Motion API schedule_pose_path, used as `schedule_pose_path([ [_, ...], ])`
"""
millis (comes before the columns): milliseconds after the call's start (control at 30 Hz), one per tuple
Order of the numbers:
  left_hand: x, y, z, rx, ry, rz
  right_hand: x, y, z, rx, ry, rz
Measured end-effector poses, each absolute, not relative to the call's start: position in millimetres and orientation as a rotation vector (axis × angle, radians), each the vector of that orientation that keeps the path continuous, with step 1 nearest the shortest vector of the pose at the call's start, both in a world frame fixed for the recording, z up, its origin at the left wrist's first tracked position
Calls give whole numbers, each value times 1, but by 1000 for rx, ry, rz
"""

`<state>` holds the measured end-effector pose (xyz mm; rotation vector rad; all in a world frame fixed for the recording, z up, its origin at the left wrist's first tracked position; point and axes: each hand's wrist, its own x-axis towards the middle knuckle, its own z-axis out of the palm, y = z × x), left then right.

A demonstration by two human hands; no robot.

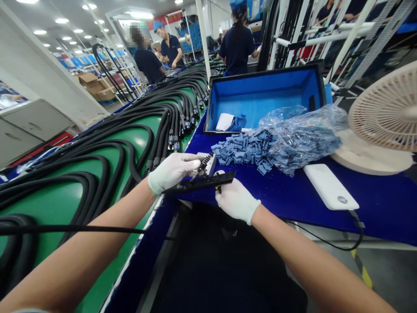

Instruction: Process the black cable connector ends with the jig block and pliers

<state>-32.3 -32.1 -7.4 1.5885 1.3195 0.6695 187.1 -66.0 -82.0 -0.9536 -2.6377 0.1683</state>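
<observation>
Black plastic strip [198,183], long axis rising rightward, gripped by gloved left hand [172,172] and right hand [236,201]

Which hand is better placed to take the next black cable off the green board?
Left, probably: the left hand sits right beside the black cables, while the right hand is farther off over the blue bench, on the black strip.

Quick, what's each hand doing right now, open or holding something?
Left hand: closed, holding a white plastic connector.
Right hand: closed, holding a flat black strip.
</observation>
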Motion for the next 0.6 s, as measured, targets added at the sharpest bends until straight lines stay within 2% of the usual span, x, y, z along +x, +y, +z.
schedule_pose_path([
  [200, -25, -39, 8, 1949, 1499, 577, 186, -59, -91, -1136, -2401, 662],
  [400, -24, -35, 5, 1965, 1478, 568, 171, -44, -113, -1304, -2355, 634],
  [600, -12, -39, -4, 1809, 1548, 636, 194, -50, -99, -1188, -2549, 533],
])
